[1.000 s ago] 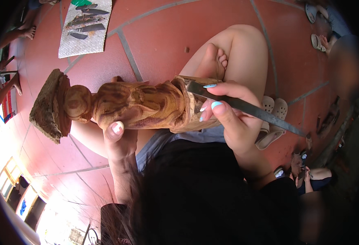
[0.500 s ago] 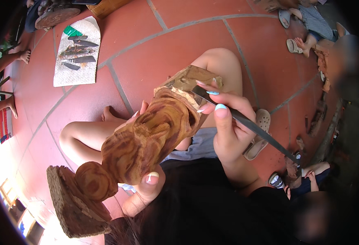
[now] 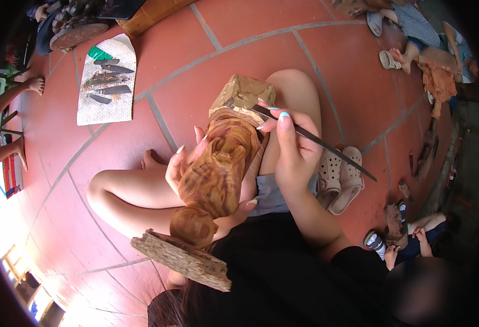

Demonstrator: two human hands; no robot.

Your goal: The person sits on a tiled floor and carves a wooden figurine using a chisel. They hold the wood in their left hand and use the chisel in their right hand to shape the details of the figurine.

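Note:
A brown wood carving (image 3: 217, 158) of a robed figure lies tilted over my lap, its round head toward me and its pale, rough-cut block base away from me. A rough, bark-textured slab sits beyond the head, nearest my body. My left hand (image 3: 176, 173) wraps the carving from beneath, fingers at its left side and thumb by the lower right. My right hand (image 3: 296, 150) pinches a long, flat, dark metal carving chisel (image 3: 337, 153). Its tip lies against the edge between the base and the robe; the exact contact is partly hidden by my fingers.
On the red tiled floor (image 3: 196, 71), a white woven mat (image 3: 103, 106) holds several dark flat blades. Beige clogs (image 3: 348, 180) stand right of my lap. Other people's legs and feet show at left, upper right and lower right. A wooden piece (image 3: 438, 82) lies at upper right.
The carving has turned more upright and moved away from the lower left. My left hand's fingers have come into view at its left side. My right hand and chisel shifted slightly left.

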